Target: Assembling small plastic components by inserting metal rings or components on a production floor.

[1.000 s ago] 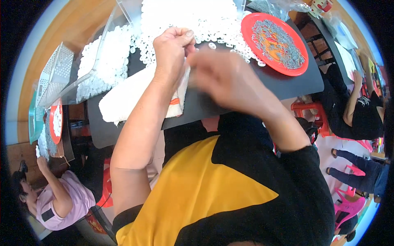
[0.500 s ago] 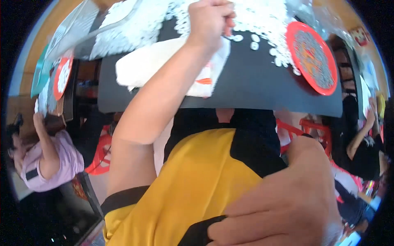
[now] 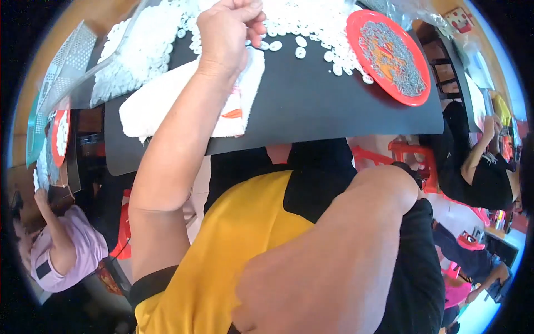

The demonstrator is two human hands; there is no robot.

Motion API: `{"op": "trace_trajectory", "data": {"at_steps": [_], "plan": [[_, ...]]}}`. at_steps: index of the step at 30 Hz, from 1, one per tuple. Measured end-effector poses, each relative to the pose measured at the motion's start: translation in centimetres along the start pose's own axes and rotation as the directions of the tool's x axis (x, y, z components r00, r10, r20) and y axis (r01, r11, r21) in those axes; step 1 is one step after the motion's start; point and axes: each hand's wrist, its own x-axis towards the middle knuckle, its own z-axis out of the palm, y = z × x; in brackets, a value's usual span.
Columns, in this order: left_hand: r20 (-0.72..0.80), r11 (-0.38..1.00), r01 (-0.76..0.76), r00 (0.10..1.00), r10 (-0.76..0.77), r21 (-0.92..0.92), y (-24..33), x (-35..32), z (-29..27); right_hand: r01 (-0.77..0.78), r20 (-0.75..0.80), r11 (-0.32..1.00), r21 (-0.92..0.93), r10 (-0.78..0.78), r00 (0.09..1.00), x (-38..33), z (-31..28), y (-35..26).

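Observation:
My left hand (image 3: 225, 30) is closed in a fist at the far edge of a black mat (image 3: 322, 106), above a white towel (image 3: 150, 103) with orange marks. I cannot see anything in its fingers. Small white oval pieces (image 3: 300, 44) lie loose just right of the fist, and a big heap of them (image 3: 142, 47) sits to its left. A red plate (image 3: 389, 55) of small grey metal parts rests at the mat's far right. My right arm (image 3: 334, 250) is bent up close to the camera with the elbow out; its hand is out of the picture.
A person in a purple top (image 3: 61, 250) sits at the left beside another red plate (image 3: 60, 133) and a metal mesh tray (image 3: 67, 55). A person in black (image 3: 478, 178) sits at the right. Red stools (image 3: 411, 153) stand below the mat's edge.
My right hand has left the towel and pulled back toward my head, passing out of view. My left fist stays at the towel by the white pieces.

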Motion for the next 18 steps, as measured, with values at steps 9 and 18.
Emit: {"op": "trace_trajectory", "data": {"at_steps": [9, 18], "plan": [[0.149, 0.99, -0.015, 0.988, 0.036, -0.14, -1.4, 0.7, 0.7, 0.105, 0.101, 0.916, -0.388, -0.071, 0.992, 0.7, -3.3, -3.7], [0.072, 0.999, -0.028, 0.997, 0.029, -0.016, -0.4, -0.1, 0.4, 0.253, -0.264, 0.958, -0.133, -0.28, 0.923, 0.7, 0.5, 0.5]]}}
